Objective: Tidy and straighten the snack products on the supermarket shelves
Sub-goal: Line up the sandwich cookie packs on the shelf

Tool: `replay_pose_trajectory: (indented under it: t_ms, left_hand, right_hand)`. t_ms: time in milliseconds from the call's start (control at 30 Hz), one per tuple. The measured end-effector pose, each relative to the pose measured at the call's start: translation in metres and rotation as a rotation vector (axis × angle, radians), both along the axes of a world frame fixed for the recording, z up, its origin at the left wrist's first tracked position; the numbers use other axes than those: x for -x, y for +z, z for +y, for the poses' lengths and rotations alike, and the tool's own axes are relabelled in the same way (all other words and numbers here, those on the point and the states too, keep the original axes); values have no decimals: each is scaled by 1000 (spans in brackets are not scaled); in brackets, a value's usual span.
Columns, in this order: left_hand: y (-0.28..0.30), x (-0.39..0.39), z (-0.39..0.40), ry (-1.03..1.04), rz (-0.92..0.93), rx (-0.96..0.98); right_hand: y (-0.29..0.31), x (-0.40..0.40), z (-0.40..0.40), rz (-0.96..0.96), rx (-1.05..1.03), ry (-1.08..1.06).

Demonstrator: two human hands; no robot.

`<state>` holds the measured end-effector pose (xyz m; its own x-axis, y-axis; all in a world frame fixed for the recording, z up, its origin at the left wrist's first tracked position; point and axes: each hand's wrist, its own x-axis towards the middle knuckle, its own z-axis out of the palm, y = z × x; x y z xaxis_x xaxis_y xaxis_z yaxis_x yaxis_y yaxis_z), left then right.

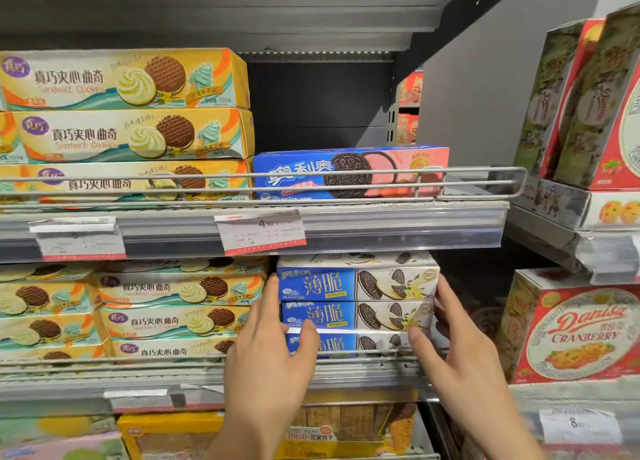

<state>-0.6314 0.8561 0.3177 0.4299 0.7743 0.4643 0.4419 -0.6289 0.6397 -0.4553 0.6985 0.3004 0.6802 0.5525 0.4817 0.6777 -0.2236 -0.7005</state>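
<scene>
A stack of three blue-and-white Oreo thin boxes (356, 298) sits on the middle shelf behind a wire rail. My left hand (273, 352) presses against the stack's left end, thumb across the front of the lower boxes. My right hand (460, 349) clasps the stack's right end, fingers behind it and thumb on the front. A single blue-and-pink Oreo box (349, 172) lies on the upper shelf, with dark bare space above it. Yellow sandwich cookie boxes (128, 110) are stacked to the left on the upper shelf, and more yellow cookie boxes (173, 307) fill the middle shelf's left side.
Wire rails (277, 179) run along each shelf front, with price tags (259, 231) clipped below. A neighbouring rack on the right holds red Danisa cranberry boxes (575, 331) and tall cookie boxes (588, 106). Yellow packs (173, 435) sit on the bottom shelf.
</scene>
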Motion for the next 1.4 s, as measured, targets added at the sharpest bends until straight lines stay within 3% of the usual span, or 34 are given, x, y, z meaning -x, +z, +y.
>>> replay_pose_trajectory:
  t_ms: [333,767,1033,1400]
  left_hand:
    - [1,3,1,10,109,-55]
    - [-3,2,-1,-45,90,14]
    - [-2,3,0,-53,38,14]
    - [-2,2,0,-61,3,40]
  right_hand:
    - [0,-5,0,2,-2,4]
    - [0,-6,-1,7,-8,19]
    - [2,-8,-2,17,-121,-56]
    - [1,-7,-2,30,-34,-77]
